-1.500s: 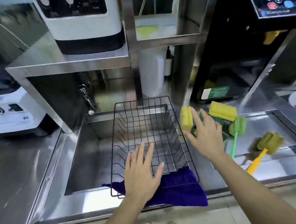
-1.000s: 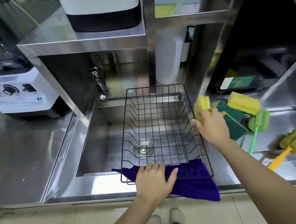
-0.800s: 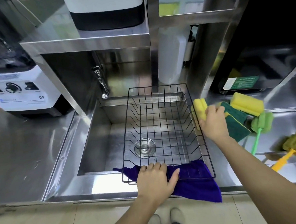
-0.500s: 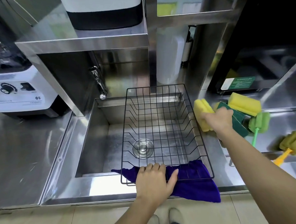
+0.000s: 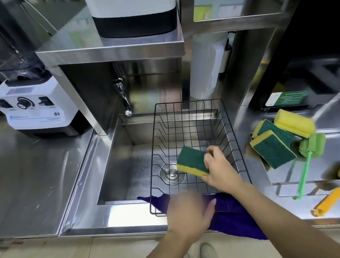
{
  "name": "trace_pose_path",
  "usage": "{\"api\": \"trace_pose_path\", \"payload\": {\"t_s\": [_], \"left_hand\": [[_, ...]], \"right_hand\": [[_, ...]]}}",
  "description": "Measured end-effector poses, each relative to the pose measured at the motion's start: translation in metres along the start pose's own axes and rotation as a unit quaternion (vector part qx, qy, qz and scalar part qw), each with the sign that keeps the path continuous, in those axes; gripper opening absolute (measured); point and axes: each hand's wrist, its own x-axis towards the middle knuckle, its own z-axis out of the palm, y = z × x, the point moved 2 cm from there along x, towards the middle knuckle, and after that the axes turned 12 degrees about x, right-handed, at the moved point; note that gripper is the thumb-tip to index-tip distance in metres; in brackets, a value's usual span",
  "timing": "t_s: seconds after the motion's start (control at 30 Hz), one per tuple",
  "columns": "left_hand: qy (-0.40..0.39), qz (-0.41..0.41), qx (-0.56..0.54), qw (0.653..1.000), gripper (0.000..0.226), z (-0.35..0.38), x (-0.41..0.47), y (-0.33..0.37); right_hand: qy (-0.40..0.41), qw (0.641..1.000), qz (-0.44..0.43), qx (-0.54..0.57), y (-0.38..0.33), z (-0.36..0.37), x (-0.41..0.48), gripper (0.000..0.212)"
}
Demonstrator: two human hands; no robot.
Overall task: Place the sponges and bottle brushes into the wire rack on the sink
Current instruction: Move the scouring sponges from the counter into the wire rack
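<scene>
A black wire rack [image 5: 191, 107] sits across the right half of the steel sink [image 5: 116, 161]. My right hand [image 5: 219, 169] holds a green-and-yellow sponge [image 5: 192, 160] inside the rack, over its floor. My left hand [image 5: 189, 213] presses flat on the rack's near rim and the purple cloth [image 5: 231, 211]. On the counter to the right lie two more green-and-yellow sponges [image 5: 272, 150], a plain yellow sponge [image 5: 293, 122], a green-handled bottle brush [image 5: 309, 156] and an orange-handled bottle brush [image 5: 333, 196].
A tap [image 5: 123, 97] juts over the sink's back left. A white blender base [image 5: 35, 108] stands on the left counter. A white jug [image 5: 207, 67] stands behind the rack under a steel shelf [image 5: 112, 51]. A black appliance [image 5: 298, 76] occupies the back right.
My right hand lifted one sponge from the pile on the right counter and carried it left into the rack. My left hand stayed on the rack's near edge.
</scene>
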Motion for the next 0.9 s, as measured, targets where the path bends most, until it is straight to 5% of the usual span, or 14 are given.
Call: {"api": "trace_pose_path", "payload": {"t_s": [0.1, 0.33, 0.6, 0.8, 0.9], "left_hand": [[-0.005, 0.004, 0.004, 1.0, 0.05, 0.0, 0.0, 0.0], [-0.003, 0.001, 0.011, 1.0, 0.051, 0.001, 0.0, 0.001], [0.017, 0.0, 0.001, 1.0, 0.047, 0.001, -0.001, 0.0], [0.017, 0.003, 0.001, 1.0, 0.047, -0.001, -0.002, 0.0], [0.016, 0.005, 0.004, 1.0, 0.046, -0.002, -0.003, 0.0]], "right_hand": [[-0.071, 0.997, -0.001, 0.015, 0.002, 0.015, -0.005, 0.042], [-0.065, 0.99, 0.019, 0.123, 0.005, 0.015, -0.006, 0.049], [-0.106, 0.984, -0.041, 0.14, -0.002, 0.023, -0.007, 0.037], [-0.169, 0.945, 0.057, 0.275, 0.001, 0.021, -0.007, 0.018], [-0.157, 0.941, 0.114, 0.276, 0.001, 0.024, -0.005, 0.051]]}}
